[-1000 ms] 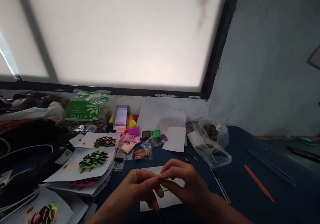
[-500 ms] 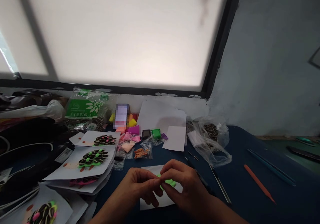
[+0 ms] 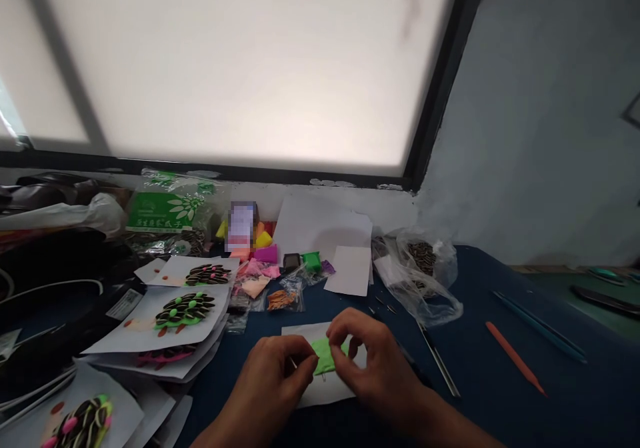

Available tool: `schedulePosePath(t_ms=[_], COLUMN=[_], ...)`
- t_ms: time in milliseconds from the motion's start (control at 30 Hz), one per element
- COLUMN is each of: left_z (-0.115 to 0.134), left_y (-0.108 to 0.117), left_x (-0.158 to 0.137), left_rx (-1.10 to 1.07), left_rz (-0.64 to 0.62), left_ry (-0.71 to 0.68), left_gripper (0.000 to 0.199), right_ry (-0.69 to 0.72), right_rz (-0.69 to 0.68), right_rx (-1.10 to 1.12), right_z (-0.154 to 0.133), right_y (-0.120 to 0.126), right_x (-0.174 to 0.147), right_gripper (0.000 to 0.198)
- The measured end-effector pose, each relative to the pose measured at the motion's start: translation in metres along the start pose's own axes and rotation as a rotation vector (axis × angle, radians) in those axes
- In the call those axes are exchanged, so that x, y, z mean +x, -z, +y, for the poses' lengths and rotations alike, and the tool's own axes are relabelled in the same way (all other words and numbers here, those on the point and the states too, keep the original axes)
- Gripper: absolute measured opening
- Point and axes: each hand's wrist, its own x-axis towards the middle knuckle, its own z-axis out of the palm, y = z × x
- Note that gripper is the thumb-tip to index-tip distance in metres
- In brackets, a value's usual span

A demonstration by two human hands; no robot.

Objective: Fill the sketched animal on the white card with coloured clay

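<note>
A flattened piece of light green clay (image 3: pixel 323 357) lies on a white sheet of paper (image 3: pixel 320 396) in front of me. My left hand (image 3: pixel 277 376) is at the clay's left edge, thumb and forefinger pinched together. From the right, my right hand (image 3: pixel 370 355) reaches over the clay with its forefinger and thumb curled into a pinch at the clay's right side. Whatever either pinch holds is too small or hidden to make out. Just below the clay, a short thin line (image 3: pixel 323 377) shows on the paper.
Stacked paper cards with seed-covered clay hedgehogs (image 3: pixel 185 309) are at left. Clay packets (image 3: pixel 263 255), a bag of sunflower seeds (image 3: pixel 165 211) and blank paper (image 3: pixel 347 271) stand behind. At right are a clear bag of seeds (image 3: pixel 423 258), a metal tool (image 3: pixel 440 361) and an orange tool (image 3: pixel 515 358).
My hands have moved apart from each other, where before their fingertips met over the clay. More of the green clay now shows between them.
</note>
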Motion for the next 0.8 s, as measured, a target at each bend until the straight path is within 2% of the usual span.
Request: schedulePosePath(t_ms=[100, 233, 433, 533, 667, 733, 800], left_z=[-0.004, -0.014, -0.026, -0.024, -0.02, -0.018, -0.017], left_y=[-0.004, -0.016, -0.028, -0.019, 0.002, 0.008, 0.008], left_x=[-0.001, -0.004, -0.01, -0.005, 0.012, 0.024, 0.037], left_rx=[0.047, 0.207, 0.218, 0.173, 0.058, 0.106, 0.278], left_rz=[-0.035, -0.059, 0.028, 0.042, 0.132, 0.189, 0.228], left_ry=[-0.006, -0.154, -0.346, -0.324, -0.156, -0.133, -0.197], left_gripper=[0.032, 0.024, 0.025, 0.026, 0.034, 0.034, 0.029], right_ry=[-0.113, -0.11, -0.185, -0.199, -0.204, -0.207, -0.205], right_rz=[0.009, -0.044, -0.114, -0.113, -0.101, -0.105, -0.103], right_rx=[-0.008, -0.094, -0.081, -0.081, -0.068, -0.056, -0.04], right_z=[0.004, 0.012, 0.02, 0.022, 0.025, 0.025, 0.025], right_y=[0.01, 0.014, 0.007, 0.008, 0.011, 0.011, 0.01], right_x=[0.003, -0.004, -0.015, -0.014, -0.011, -0.011, -0.011], right_gripper=[0.009, 0.011, 0.01, 0.012, 0.015, 0.016, 0.017])
